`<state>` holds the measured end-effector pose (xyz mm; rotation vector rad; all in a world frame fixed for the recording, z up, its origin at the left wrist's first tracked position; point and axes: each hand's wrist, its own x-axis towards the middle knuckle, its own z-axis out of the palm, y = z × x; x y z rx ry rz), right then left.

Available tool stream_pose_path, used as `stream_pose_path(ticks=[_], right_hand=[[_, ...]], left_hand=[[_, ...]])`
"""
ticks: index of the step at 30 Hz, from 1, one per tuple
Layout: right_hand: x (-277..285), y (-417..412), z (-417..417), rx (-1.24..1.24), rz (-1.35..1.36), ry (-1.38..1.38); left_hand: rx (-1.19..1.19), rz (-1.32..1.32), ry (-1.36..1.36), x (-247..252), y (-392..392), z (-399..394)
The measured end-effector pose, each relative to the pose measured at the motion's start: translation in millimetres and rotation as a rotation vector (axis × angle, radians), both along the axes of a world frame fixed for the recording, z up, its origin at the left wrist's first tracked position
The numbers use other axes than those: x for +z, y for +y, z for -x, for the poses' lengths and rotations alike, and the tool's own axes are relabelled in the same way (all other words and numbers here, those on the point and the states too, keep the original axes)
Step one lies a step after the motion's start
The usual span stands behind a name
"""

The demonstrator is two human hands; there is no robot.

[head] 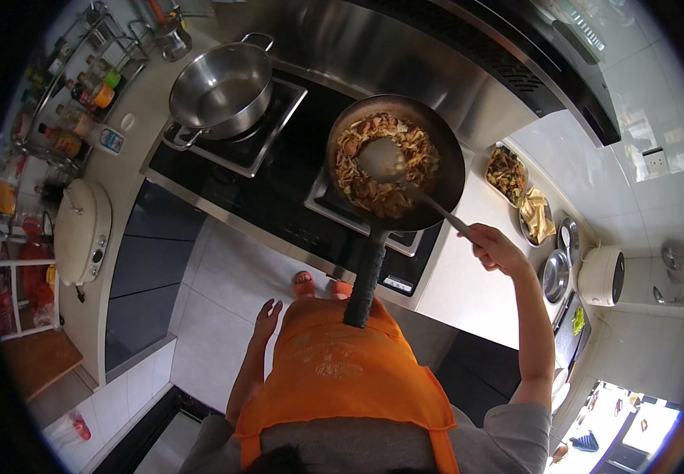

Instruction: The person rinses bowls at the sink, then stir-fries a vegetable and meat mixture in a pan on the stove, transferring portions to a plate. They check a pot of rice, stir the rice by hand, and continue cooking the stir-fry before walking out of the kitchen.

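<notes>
My right hand (497, 250) grips the handle of a metal spatula (382, 160), whose round blade rests on cooked, shredded food (390, 205) in a dark frying pan (449, 148). The pan sits over the right burner of a black cooktop (294, 195), its black wrapped handle (365, 284) pointing towards my orange apron (353, 379). My left hand (268, 317) hangs beside the apron with its fingers apart and nothing in it. On the left burner stands a wide stainless steel pot (223, 95) with two loop handles; no food shows in it.
Right counter: a dish of chopped food (506, 175), a bowl of pale strips (536, 216), a metal bowl (555, 276), a white rice cooker (601, 275) and chopped greens (578, 320) on a board. Left counter: bottles (97, 92) and a cream electric pan (84, 231). The range hood (519, 59) overhangs the back.
</notes>
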<state>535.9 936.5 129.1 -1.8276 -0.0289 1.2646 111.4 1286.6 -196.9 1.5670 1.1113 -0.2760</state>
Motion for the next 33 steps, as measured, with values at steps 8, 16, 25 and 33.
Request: stream_pose_path(ticks=[8, 16, 25, 33], right_hand=[[55.3, -33.2, 47.2, 0.192, 0.398, -1.01], [67.2, -5.6, 96.6, 0.277, 0.39, -1.149], [36.7, -11.5, 78.3, 0.247, 0.411, -1.21], [-38.7, -1.6, 74.8, 0.214, 0.655, -1.476]], left_hand=[[0.012, -0.003, 0.026, -6.3, -1.3, 15.0], [-0.066, -0.04, 0.087, -3.4, -0.1, 12.4], [-0.009, -0.043, 0.021, -17.5, 0.9, 11.5], [-0.009, 0.024, 0.088, -43.5, -37.2, 46.2]])
